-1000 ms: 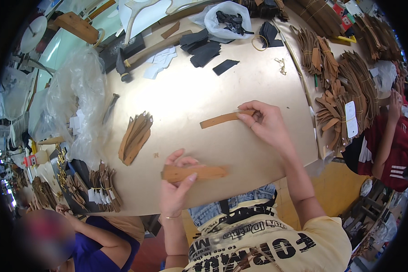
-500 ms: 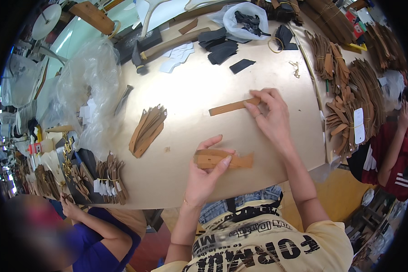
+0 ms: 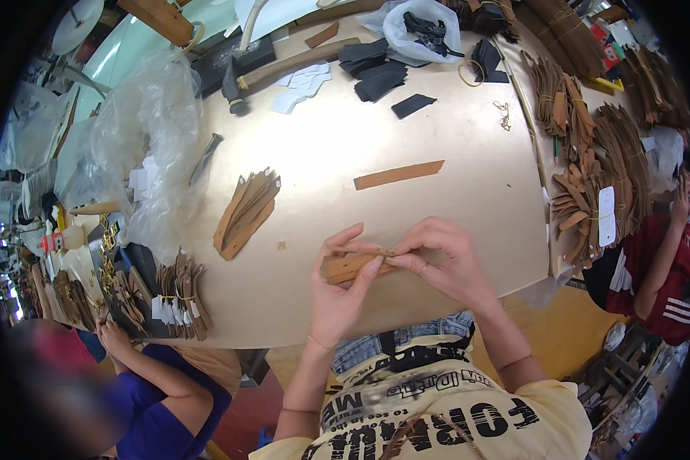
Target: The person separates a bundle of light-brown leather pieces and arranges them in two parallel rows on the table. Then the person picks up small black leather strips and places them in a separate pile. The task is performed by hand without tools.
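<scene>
My left hand [image 3: 343,295] grips a small stack of tan leather strips [image 3: 343,270] above the near part of the table. Against the right end of that stack, the thumb and fingers of my right hand [image 3: 446,262] are pinched on a strip's edge; the fingers partly hide this end. One tan leather strip [image 3: 399,175] lies alone and flat on the table just beyond my hands. Further left rests a fanned pile of similar strips [image 3: 247,213].
A hammer [image 3: 234,86], black pieces [image 3: 380,80] and a white plastic bag [image 3: 422,34] lie along the far side. Crumpled clear plastic [image 3: 157,146] stands left. Bundled leather pieces [image 3: 590,169] fill the right edge. Other people sit at the lower left and right.
My right hand has let go of the single strip, leaving it on the table, and has come back toward me to the stack in my left hand.
</scene>
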`<control>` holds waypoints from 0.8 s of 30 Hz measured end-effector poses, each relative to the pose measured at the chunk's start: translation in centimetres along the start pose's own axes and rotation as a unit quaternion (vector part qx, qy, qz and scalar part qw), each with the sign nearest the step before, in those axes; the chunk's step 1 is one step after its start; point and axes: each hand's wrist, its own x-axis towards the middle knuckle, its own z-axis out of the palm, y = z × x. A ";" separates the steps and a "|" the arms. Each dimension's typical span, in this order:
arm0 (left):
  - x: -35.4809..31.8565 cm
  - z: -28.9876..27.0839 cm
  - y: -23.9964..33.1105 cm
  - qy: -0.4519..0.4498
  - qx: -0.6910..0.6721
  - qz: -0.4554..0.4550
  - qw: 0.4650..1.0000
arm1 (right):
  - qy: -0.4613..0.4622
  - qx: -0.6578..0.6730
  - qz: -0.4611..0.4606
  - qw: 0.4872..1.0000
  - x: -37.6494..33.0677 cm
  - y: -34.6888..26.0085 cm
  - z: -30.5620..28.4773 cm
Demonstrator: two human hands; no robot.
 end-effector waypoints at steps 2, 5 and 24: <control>-0.1 -0.4 -0.1 0.001 0.009 0.003 1.000 | -0.008 -0.038 -0.027 0.999 0.2 0.0 -0.2; -0.4 -1.3 -0.4 0.013 0.027 -0.007 1.000 | -0.040 -0.059 0.003 0.997 1.0 -0.1 -0.7; -1.1 -2.6 0.8 0.021 0.005 -0.025 0.999 | 0.188 -0.289 -0.056 0.937 3.3 2.8 -3.8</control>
